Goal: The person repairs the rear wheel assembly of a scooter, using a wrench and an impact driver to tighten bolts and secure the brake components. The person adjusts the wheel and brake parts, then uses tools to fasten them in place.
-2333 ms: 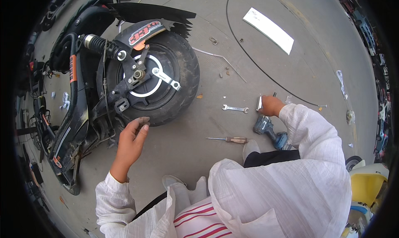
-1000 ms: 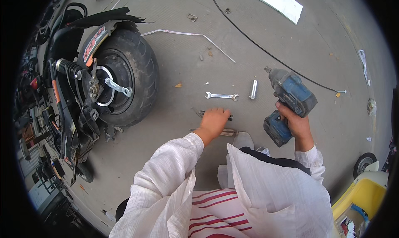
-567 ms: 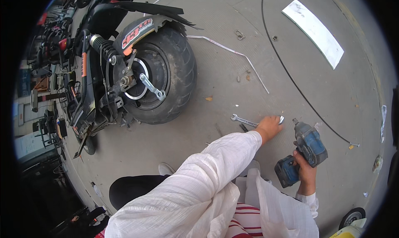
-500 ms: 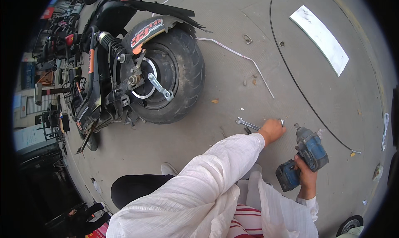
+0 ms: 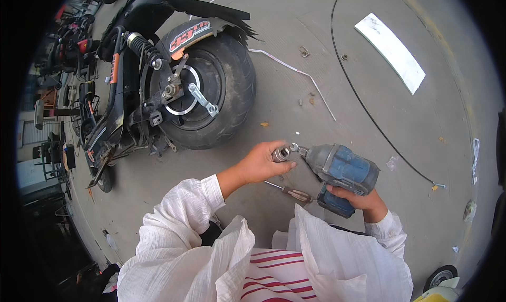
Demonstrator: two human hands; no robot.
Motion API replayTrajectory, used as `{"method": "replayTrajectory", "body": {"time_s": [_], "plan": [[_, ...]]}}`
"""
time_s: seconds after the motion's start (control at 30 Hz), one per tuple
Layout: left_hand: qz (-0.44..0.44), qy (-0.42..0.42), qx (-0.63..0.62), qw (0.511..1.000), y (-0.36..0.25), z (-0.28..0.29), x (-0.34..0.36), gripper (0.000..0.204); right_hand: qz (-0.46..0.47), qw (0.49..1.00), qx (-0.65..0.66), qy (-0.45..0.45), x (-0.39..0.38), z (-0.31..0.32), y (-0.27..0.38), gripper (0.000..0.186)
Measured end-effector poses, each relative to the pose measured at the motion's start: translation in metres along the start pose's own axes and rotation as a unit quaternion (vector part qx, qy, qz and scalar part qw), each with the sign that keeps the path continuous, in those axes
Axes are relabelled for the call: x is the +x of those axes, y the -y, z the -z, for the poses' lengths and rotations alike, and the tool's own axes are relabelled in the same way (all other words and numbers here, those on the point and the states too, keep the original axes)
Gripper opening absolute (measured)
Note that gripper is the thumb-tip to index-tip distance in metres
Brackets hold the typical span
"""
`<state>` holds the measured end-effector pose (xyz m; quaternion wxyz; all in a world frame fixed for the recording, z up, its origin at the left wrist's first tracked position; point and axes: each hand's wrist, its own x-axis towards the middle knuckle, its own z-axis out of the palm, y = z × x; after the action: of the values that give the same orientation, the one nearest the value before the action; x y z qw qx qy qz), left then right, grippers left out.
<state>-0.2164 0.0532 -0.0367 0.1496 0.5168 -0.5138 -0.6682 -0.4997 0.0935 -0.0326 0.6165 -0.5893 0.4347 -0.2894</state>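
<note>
My left hand (image 5: pixel 259 164) is closed around a short metal socket (image 5: pixel 281 154), its hollow end showing past my fingers. In my right hand (image 5: pixel 359 198) is a blue and grey cordless impact wrench (image 5: pixel 345 167), held by its grip with the battery below. The tool's square drive points left, just short of the socket. Behind that gap shows the open end of a spanner (image 5: pixel 294 146); most of it is hidden. On the ground under my hands lies a screwdriver (image 5: pixel 297 193) with a worn handle.
An electric scooter (image 5: pixel 126 91) rests on its side at the left, its rear wheel (image 5: pixel 232 99) facing me with a metal arm (image 5: pixel 203 100) at the hub. A long black cable (image 5: pixel 358 96) curves across the ground. Beyond it lies a white panel (image 5: pixel 391 53).
My left hand has come back from the ground on the right, now with the socket in it. The impact wrench has swung left and turned toward that hand.
</note>
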Motion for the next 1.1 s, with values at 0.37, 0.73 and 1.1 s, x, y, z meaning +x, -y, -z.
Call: {"method": "replayTrajectory", "body": {"time_s": [0.37, 0.73, 1.1], "plan": [[-0.25, -0.211, 0.406, 0.853, -0.036, 0.073, -0.119, 0.018, 0.227, 0.939, -0.187, 0.176, 0.049, -0.067, 0.09, 0.038], [-0.122, 0.073, 0.186, 0.972, -0.03, 0.134, -0.188, 0.019, 0.212, 0.886, -0.286, 0.296, 0.091, -0.133, 0.166, 0.036], [-0.273, -0.221, 0.103, 0.931, 0.036, 0.182, -0.176, 0.058, -0.047, 0.932, -0.328, 0.146, 0.118, -0.195, 0.237, 0.044]]}}
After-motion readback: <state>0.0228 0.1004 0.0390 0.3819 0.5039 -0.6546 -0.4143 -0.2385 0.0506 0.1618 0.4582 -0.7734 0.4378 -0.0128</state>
